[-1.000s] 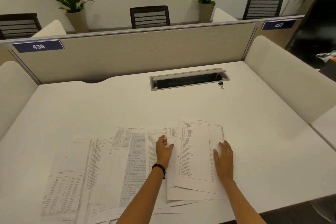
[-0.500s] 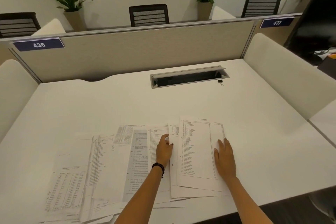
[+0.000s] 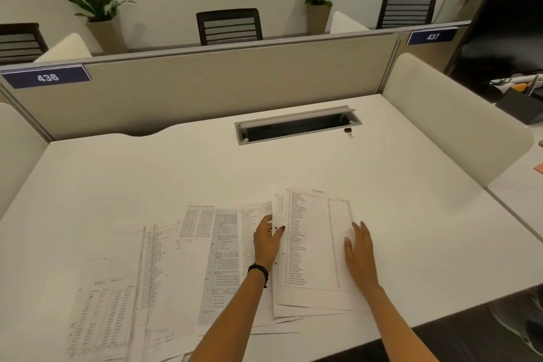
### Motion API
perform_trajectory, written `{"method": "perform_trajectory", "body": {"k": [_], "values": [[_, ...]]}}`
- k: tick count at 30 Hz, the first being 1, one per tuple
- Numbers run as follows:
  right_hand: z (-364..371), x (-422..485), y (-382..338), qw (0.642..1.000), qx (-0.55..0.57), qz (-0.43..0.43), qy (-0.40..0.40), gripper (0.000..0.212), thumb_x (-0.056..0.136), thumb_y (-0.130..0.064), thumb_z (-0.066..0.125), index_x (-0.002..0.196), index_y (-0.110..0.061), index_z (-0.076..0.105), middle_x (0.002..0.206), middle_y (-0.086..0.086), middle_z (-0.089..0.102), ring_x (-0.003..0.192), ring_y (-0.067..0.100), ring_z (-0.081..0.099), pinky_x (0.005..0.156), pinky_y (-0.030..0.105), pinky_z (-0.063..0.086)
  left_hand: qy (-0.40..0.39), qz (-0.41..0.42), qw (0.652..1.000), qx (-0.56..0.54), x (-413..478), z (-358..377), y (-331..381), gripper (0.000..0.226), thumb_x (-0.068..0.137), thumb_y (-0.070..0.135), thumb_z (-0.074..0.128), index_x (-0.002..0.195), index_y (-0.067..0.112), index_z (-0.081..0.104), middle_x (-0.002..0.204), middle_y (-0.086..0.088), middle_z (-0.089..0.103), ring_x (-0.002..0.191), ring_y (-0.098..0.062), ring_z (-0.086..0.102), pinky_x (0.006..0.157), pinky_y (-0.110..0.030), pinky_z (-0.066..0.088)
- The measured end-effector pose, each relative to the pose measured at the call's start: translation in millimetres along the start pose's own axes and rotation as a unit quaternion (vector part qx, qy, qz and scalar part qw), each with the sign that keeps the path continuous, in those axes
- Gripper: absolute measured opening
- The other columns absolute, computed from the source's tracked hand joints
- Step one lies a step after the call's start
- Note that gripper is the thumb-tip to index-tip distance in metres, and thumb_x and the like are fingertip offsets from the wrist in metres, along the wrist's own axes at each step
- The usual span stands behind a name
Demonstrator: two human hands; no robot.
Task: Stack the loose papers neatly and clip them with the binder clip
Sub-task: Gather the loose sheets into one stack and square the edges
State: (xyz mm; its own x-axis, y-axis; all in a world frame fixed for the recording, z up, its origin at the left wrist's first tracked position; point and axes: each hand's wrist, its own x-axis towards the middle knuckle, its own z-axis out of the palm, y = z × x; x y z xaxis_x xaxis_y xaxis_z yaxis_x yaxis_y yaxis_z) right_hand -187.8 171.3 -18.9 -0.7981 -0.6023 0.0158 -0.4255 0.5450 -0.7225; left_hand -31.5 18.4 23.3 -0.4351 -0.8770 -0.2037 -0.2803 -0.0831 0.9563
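Several printed sheets lie spread across the near half of the white desk (image 3: 411,214). A small pile of papers (image 3: 317,244) sits at the right of the spread, with more loose sheets (image 3: 164,267) fanned out to the left. My left hand (image 3: 266,239) pinches the left edge of the pile, thumb on top. My right hand (image 3: 360,253) lies flat with straight fingers on the pile's right edge. A small black binder clip (image 3: 348,131) lies far back on the desk, beside the right end of the cable slot.
A grey cable slot (image 3: 296,126) is set into the desk's back middle. Beige partitions (image 3: 205,88) wall the back, and white side panels (image 3: 449,126) flank the desk. A black monitor (image 3: 505,38) and pen holder (image 3: 520,103) stand on the neighbouring desk at right.
Both hands have stayed on the pile's edges and the sheets look slightly squared up. The camera has shifted a little; the clip has not moved.
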Motion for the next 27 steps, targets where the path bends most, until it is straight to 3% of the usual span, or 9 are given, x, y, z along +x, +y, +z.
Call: {"method": "perform_trajectory", "body": {"k": [3, 6, 13, 17, 20, 23, 27], "values": [[-6.0, 4.9, -6.2, 0.996, 0.068, 0.046, 0.045, 0.051, 0.094, -0.013, 0.044, 0.141, -0.004, 0.026, 0.149, 0.015, 0.028, 0.138, 0.027, 0.025, 0.110, 0.031, 0.019, 0.001, 0.019, 0.999, -0.034, -0.8, 0.3, 3.2, 0.029, 0.087, 0.006, 0.061, 0.115, 0.008, 0.054, 0.103, 0.003, 0.058, 0.091, -0.007, 0.058, 0.074, -0.009, 0.049], [-12.3, 10.7, -17.1, 0.984, 0.139, 0.090, 0.060, 0.051, 0.093, -0.011, 0.047, 0.140, -0.003, 0.028, 0.144, 0.018, 0.037, 0.132, 0.030, 0.036, 0.108, 0.034, 0.028, -0.001, 0.035, 0.998, -0.051, 0.7, 0.7, 6.1, 0.021, 0.087, 0.010, 0.061, 0.107, 0.015, 0.056, 0.104, 0.001, 0.063, 0.098, -0.018, 0.062, 0.083, -0.023, 0.052], [-34.7, 29.4, -36.8, 0.929, 0.320, 0.180, 0.039, 0.049, 0.090, -0.013, 0.056, 0.135, -0.008, 0.039, 0.129, 0.012, 0.051, 0.108, 0.024, 0.053, 0.092, 0.036, 0.044, 0.011, 0.082, 0.994, -0.078, 8.2, -0.2, 30.2, 0.012, 0.091, 0.016, 0.056, 0.103, 0.016, 0.058, 0.102, 0.000, 0.066, 0.096, -0.018, 0.063, 0.086, -0.035, 0.055], [-50.1, 35.9, -54.8, 0.927, 0.342, 0.146, 0.046, 0.032, 0.088, -0.007, 0.057, 0.120, -0.004, 0.053, 0.116, 0.013, 0.060, 0.091, 0.022, 0.059, 0.081, 0.035, 0.048, 0.014, 0.112, 0.989, -0.097, 13.0, -3.5, 53.3, 0.012, 0.091, 0.020, 0.056, 0.102, 0.016, 0.058, 0.104, -0.004, 0.066, 0.095, -0.019, 0.064, 0.083, -0.034, 0.056], [-61.2, 42.1, -72.3, 0.921, 0.367, 0.113, 0.070, 0.022, 0.087, -0.006, 0.058, 0.109, -0.004, 0.059, 0.103, 0.010, 0.066, 0.083, 0.013, 0.063, 0.079, 0.033, 0.053, 0.020, 0.134, 0.984, -0.112, 14.8, -2.9, 72.7, 0.014, 0.091, 0.022, 0.056, 0.103, 0.014, 0.057, 0.104, -0.003, 0.065, 0.093, -0.017, 0.065, 0.078, -0.025, 0.057], [-74.0, 48.7, -94.4, 0.910, 0.396, 0.070, 0.103, 0.020, 0.088, -0.006, 0.058, 0.107, -0.002, 0.060, 0.097, 0.007, 0.066, 0.079, 0.008, 0.063, 0.065, 0.015, 0.054, 0.032, 0.166, 0.978, -0.123, 16.1, -2.2, 91.0, 0.014, 0.091, 0.022, 0.056, 0.103, 0.014, 0.058, 0.098, 0.002, 0.065, 0.089, -0.012, 0.065, 0.073, -0.018, 0.056], [-88.3, 52.6, -116.4, 0.892, 0.432, 0.011, 0.131, 0.018, 0.088, -0.009, 0.059, 0.104, -0.003, 0.061, 0.095, 0.003, 0.068, 0.077, 0.005, 0.067, 0.066, 0.016, 0.054, 0.061, 0.192, 0.968, -0.151, 17.7, -4.5, 112.8, 0.012, 0.091, 0.023, 0.055, 0.101, 0.016, 0.058, 0.094, 0.006, 0.065, 0.085, -0.012, 0.066, 0.071, -0.019, 0.056]]}}
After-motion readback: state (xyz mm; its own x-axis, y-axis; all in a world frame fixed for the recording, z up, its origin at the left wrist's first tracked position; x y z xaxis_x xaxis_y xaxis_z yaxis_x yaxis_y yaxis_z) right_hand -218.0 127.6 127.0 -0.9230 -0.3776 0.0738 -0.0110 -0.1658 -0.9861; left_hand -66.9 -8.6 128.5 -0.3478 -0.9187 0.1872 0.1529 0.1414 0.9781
